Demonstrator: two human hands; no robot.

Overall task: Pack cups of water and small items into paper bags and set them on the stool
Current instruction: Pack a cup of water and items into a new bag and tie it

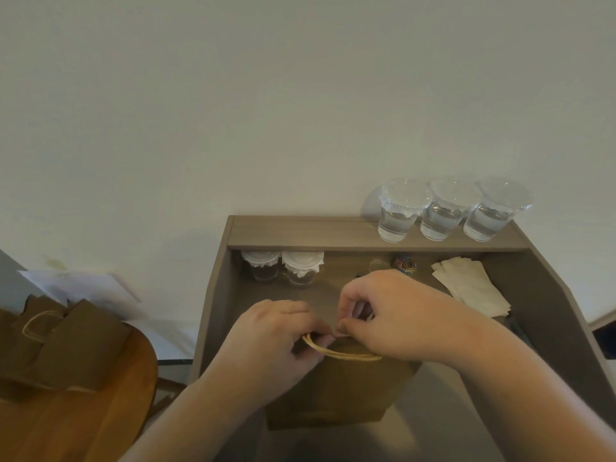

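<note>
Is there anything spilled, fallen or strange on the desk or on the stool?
Nothing is spilled. The three water cups stand upright on the shelf. Only the paper bags on the stool look untidy: they lean and slump against each other rather than stand straight. Both hands pinch the top of the bag on the desk.

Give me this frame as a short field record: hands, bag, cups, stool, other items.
left hand: at the top edge of the paper bag, fingers closed on it by the handle
right hand: pinching the same top edge
paper bag: brown, on the desk, twine handle showing
cups on the shelf: three, lidded, holding water
cups under the shelf: two, lidded, contents unclear
napkins: white stack, right side of desk
stool: wooden, left of desk, carrying brown bags
</note>
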